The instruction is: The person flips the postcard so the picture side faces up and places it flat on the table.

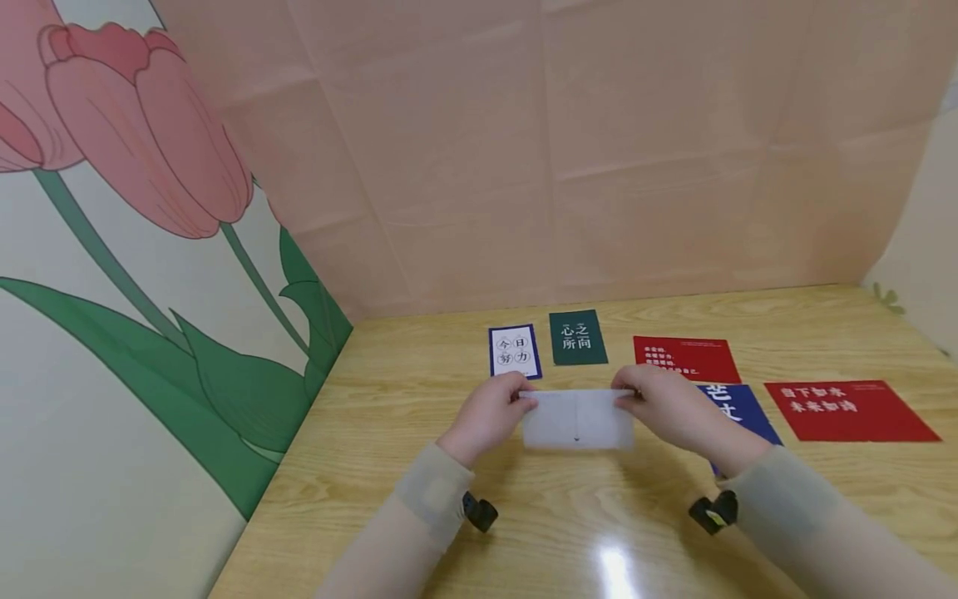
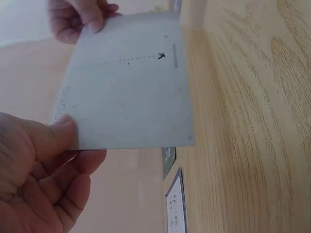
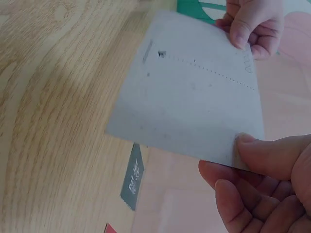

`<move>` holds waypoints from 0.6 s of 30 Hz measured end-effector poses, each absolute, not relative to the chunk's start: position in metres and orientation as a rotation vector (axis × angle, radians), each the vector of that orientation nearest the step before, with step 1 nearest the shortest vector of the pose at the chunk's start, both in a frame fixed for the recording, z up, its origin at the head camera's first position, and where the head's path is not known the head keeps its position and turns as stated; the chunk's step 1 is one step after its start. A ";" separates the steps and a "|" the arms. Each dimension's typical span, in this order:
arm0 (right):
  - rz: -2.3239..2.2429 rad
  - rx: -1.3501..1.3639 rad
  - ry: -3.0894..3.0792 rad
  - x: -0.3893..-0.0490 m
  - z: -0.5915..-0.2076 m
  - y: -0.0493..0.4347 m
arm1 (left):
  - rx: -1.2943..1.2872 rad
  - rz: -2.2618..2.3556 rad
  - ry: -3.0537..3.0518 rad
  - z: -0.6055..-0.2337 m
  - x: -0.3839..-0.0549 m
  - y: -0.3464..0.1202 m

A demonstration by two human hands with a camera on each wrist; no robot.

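A white postcard (image 1: 578, 423) is held up over the table, its pale side with a dotted line and a small dark mark turned toward me. My left hand (image 1: 490, 413) pinches its upper left corner, thumb in front and fingers behind. At the upper right corner my right hand (image 1: 669, 409) pinches it the same way. Both wrist views show the postcard (image 2: 126, 92) stretched flat between the two hands, tilted, with its lower edge above the wood. The side facing away is hidden.
On the wooden table (image 1: 359, 499) lie a blue-bordered white card (image 1: 515, 351), a green card (image 1: 579, 337), a red card (image 1: 703, 358), another red card (image 1: 851, 411) and a blue card (image 1: 748, 412) partly behind my right hand. Pink cloth (image 1: 569, 166) hangs at the back; a tulip-painted wall stands left.
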State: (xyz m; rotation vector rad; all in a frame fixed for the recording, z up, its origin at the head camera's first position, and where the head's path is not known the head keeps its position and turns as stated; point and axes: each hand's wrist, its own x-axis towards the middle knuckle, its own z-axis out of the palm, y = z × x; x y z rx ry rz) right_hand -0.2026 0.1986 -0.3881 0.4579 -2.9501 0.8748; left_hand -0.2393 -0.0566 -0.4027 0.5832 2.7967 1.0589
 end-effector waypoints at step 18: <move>0.698 0.567 -2.917 -0.192 -0.393 0.198 | 0.895 0.766 2.929 -0.409 -0.234 -0.062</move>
